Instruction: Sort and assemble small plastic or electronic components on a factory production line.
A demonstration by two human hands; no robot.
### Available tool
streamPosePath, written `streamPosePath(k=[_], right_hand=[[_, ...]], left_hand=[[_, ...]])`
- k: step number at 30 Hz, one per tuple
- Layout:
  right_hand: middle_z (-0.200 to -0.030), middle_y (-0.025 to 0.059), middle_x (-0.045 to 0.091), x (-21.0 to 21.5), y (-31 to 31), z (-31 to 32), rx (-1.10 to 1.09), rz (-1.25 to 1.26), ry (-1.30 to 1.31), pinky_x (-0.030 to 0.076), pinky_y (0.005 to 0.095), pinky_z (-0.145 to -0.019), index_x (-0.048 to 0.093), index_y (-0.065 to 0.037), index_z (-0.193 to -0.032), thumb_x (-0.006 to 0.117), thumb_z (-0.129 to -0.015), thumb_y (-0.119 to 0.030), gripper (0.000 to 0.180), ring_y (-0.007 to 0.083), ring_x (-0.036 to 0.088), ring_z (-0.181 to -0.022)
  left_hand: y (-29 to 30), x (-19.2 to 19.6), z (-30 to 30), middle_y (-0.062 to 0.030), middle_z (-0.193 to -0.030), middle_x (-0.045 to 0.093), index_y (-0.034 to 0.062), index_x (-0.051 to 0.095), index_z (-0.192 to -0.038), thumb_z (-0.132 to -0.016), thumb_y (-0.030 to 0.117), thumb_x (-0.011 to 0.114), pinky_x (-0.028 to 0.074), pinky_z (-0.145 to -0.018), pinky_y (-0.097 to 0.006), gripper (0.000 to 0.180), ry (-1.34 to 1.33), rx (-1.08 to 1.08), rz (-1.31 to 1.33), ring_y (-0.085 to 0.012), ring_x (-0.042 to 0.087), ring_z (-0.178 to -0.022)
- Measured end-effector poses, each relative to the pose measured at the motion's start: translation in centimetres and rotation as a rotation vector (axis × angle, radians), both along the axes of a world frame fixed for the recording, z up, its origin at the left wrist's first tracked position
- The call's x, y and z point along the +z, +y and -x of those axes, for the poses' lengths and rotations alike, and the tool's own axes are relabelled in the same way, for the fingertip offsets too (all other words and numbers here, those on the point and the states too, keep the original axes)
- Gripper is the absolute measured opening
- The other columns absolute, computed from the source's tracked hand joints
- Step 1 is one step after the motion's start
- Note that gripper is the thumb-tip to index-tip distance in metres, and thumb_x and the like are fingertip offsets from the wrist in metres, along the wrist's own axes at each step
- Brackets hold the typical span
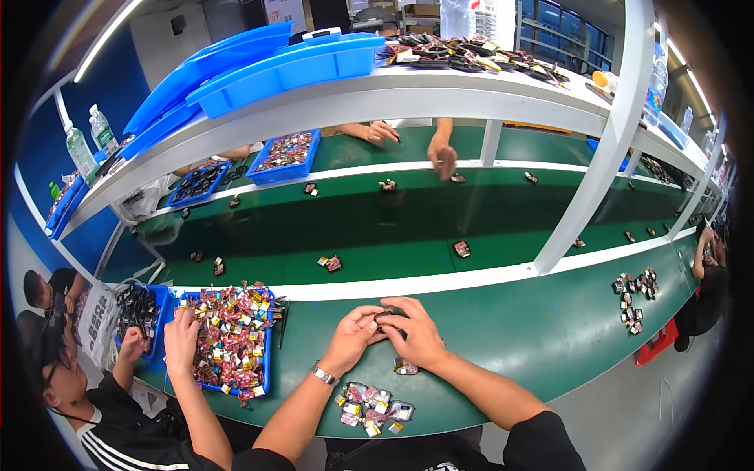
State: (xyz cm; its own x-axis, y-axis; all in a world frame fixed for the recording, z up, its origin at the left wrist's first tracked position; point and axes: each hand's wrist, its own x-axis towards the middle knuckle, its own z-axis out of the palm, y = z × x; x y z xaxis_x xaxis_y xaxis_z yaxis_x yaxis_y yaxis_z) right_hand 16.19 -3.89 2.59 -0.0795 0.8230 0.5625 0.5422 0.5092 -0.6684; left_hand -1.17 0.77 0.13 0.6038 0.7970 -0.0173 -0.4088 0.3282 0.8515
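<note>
Head view is looking down on a green workbench (pixel 503 330), where the person's two hands are meeting at the centre. The left hand (pixel 353 334), with a metal wristwatch (pixel 323 374) on its wrist, is curling its fingers (pixel 369 318) together around a small dark part (pixel 385 315). The right hand (pixel 416 334) is arching over the same part from 3 o'clock, its fingertips pressing down on it and its fingers lying close together. The part is sitting between both sets of fingertips, just above the bench surface; most of it is hidden, so I cannot tell its shape.

At 6 o'clock from the hands, a small heap of wrapped parts (pixel 371 408) in pink, yellow and silver is lying near the bench's front edge. One more wrapped part (pixel 405 366) is resting just beside the right wrist. At 9 o'clock, a blue tray (pixel 263 369) is brimming with colourful small pieces, and another person's hand (pixel 182 341) is resting on its left rim. A second blue bin (pixel 161 318) holding dark parts is standing further toward 9 o'clock.

At 12 o'clock, beyond a white rail (pixel 440 281), a dark green conveyor belt (pixel 393 228) is carrying scattered single pieces. Across the belt, hands of other workers (pixel 444 157) are reaching under a white shelf (pixel 353 98) that is bearing blue lids and trays. At 3 o'clock, a cluster of dark parts (pixel 635 294) is lying on the bench, well apart from the hands.
</note>
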Motion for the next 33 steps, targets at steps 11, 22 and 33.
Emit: streamPosePath(k=[11, 22, 33], right_hand=[[-0.097, 0.0077, 0.06, 0.7, 0.1, 0.5, -0.056, -0.143, -0.126, 0.053, 0.0347, -0.072, 0.067, -0.005, -0.093, 0.07, -0.075, -0.003, 0.019, 0.0253, 0.061, -0.088], [-0.095, 0.0075, 0.06, 0.2, 0.3, 0.9, -0.124, -0.162, -0.143, 0.053, 0.0346, -0.072, 0.067, -0.004, -0.092, 0.071, -0.074, -0.003, 0.019, 0.025, 0.06, -0.085], [-0.095, 0.01, 0.06, 0.3, 0.0, 1.4, -0.101, -0.152, -0.106, 0.051, 0.0362, -0.076, 0.065, -0.004, -0.091, 0.071, -0.072, -0.002, 0.02, 0.0287, 0.059, -0.087]], left_hand=[[0.1, 0.1, 0.4, -0.0111, -0.121, 0.061, 0.0, 0.045, -0.129, -0.1, 0.006, 0.047, 0.051, -0.096, -0.035, 0.03, 0.05, -0.013, 0.053, -0.0182, 0.06, -0.111], [0.0, 0.2, 0.1, -0.008, -0.116, 0.063, 0.0027, 0.048, -0.125, -0.099, 0.009, 0.051, 0.052, -0.091, -0.033, 0.027, 0.069, 0.0, 0.043, -0.0164, 0.061, -0.107], [-0.4, -0.4, -0.6, -0.0065, -0.103, 0.066, 0.0002, 0.055, -0.116, -0.097, 0.007, 0.054, 0.056, -0.077, -0.027, 0.021, 0.243, 0.158, -0.075, -0.0118, 0.064, -0.091]])
